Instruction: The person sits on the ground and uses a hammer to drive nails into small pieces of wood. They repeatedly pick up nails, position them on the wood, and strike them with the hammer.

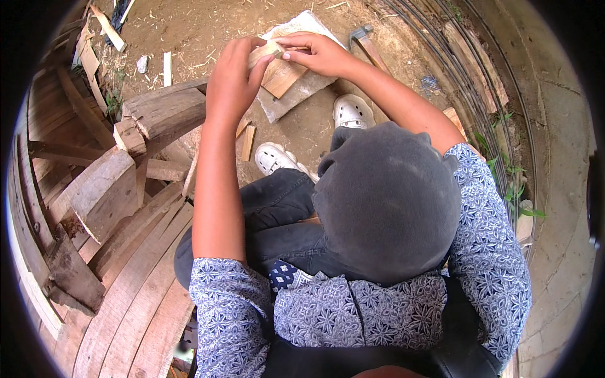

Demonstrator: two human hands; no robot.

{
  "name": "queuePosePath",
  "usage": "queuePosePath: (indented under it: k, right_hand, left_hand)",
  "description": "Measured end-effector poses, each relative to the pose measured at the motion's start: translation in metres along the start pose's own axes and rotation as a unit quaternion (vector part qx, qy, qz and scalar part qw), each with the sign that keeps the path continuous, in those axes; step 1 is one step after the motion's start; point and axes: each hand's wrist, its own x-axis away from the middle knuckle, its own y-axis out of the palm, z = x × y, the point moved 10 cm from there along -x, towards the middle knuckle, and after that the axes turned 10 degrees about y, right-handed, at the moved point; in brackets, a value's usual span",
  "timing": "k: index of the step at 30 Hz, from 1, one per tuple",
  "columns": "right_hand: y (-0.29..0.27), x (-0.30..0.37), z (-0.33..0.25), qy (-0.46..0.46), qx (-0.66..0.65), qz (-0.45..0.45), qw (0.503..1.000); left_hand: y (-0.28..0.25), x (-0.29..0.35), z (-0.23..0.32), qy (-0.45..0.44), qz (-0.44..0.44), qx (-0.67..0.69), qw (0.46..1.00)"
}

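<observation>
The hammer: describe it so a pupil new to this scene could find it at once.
On the brown dirt ground near the top, find the pale slab beneath the wooden board. Just right of the slab lies the hammer, set apart from its neighbours by its grey metal head on a wooden handle.

- Brightly and fairly evenly lit by diffuse outdoor light.
- Shaded only softly and faintly on the ground (189, 38).
- Washed pale on the white shoes (351, 110).
- Bowed along the planks (129, 305), softer toward the left rim.
- Ringed by black fisheye vignetting.
</observation>
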Motion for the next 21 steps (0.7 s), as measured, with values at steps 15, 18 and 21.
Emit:
queuePosePath:
  k: [15, 18, 21]
  right_hand:
    - [-0.0001, 0.0003, 0.002, -0.002, 0.014, -0.004, 1.0]
    - [-0.0008, 0.0014, -0.002, -0.002, 0.017, -0.003, 1.0]
    - [-0.0015, 0.0017, -0.0038, -0.007, 0.024, 0.0, 1.0]
  left_hand:
    - [0.0025, 0.0016, -0.0025, 0.001, 0.033, 0.012, 0.999]
    - [0.0015, 0.0015, -0.0019, -0.01, 0.024, 0.016, 1.0]
    - [0.0014, 0.001, -0.0007, -0.013, 0.02, 0.016, 1.0]
